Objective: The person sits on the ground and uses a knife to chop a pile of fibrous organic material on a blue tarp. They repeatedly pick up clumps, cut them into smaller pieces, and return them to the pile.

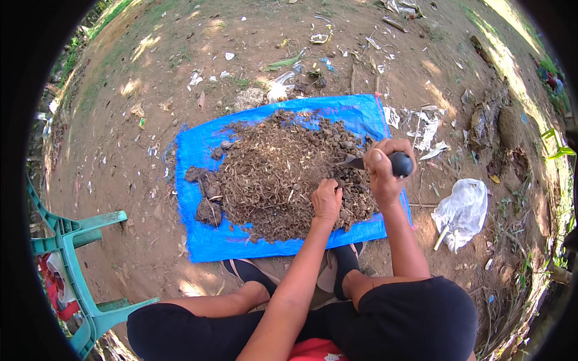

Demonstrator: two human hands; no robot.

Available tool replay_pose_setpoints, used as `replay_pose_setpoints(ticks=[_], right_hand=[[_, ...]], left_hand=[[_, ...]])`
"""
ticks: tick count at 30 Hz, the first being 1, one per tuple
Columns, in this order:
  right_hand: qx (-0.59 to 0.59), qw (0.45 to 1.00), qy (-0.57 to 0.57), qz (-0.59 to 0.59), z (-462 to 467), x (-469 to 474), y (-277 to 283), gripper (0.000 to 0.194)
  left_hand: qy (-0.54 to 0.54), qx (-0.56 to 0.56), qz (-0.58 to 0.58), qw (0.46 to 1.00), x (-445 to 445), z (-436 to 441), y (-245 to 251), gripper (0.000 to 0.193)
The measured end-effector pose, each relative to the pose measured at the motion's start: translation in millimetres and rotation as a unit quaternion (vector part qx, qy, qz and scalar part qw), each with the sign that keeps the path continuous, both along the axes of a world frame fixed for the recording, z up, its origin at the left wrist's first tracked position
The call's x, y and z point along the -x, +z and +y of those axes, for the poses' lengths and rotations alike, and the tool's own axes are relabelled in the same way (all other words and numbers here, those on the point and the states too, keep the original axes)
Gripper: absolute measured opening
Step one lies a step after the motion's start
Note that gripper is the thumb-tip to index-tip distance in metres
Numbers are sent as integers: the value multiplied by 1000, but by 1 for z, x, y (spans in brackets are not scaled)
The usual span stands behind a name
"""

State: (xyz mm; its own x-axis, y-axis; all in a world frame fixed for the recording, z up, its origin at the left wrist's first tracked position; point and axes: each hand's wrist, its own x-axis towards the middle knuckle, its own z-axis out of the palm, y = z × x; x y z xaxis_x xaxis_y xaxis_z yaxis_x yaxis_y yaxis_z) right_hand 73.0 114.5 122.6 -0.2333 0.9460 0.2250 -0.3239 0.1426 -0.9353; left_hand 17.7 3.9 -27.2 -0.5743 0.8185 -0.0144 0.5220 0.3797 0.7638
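A heap of crumbly brown soil mixed with dry plant bits [271,180] lies on a blue woven plastic sheet [207,248]. My right hand [386,169] grips a bladed hand tool by its black handle [401,164], above the heap's right side. Its dark metal blade [354,162] points left, with the tip over the soil. Just below and left of it, my left hand [326,198] reaches into the heap with fingers curled beside dark clumps [356,198]. Those fingertips are partly hidden, so any hold is unclear. Larger clods [208,212] rest along the sheet's left side.
A green plastic chair [74,252] stands at the left. On the bare ground to the right lie a crumpled clear plastic bag [465,210] and torn white scraps [426,131]. My sandalled feet [345,259] are at the sheet's near edge. Litter [280,88] lies beyond it.
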Motion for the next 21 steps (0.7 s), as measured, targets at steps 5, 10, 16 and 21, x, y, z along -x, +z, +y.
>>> replay_pose_setpoints(ticks=[5, 10, 16, 21], right_hand=[[28, 985, -7, -172, -3, -2, -61, 21], [12, 987, -13, -161, -6, 0, -58, 21], [14, 1000, -13, 8, 4, -6, -19, 17], [-6, 998, 22, 59, -2, 4, 4, 18]], left_hand=[[-3, 26, -2, 1000, -2, 6, 1, 16], [17, 21, -3, 1000, 0, 12, 9, 23], [44, -12, -48, 998, 1, -6, -3, 21], [25, -18, -23, 999, 1, -10, -6, 18]])
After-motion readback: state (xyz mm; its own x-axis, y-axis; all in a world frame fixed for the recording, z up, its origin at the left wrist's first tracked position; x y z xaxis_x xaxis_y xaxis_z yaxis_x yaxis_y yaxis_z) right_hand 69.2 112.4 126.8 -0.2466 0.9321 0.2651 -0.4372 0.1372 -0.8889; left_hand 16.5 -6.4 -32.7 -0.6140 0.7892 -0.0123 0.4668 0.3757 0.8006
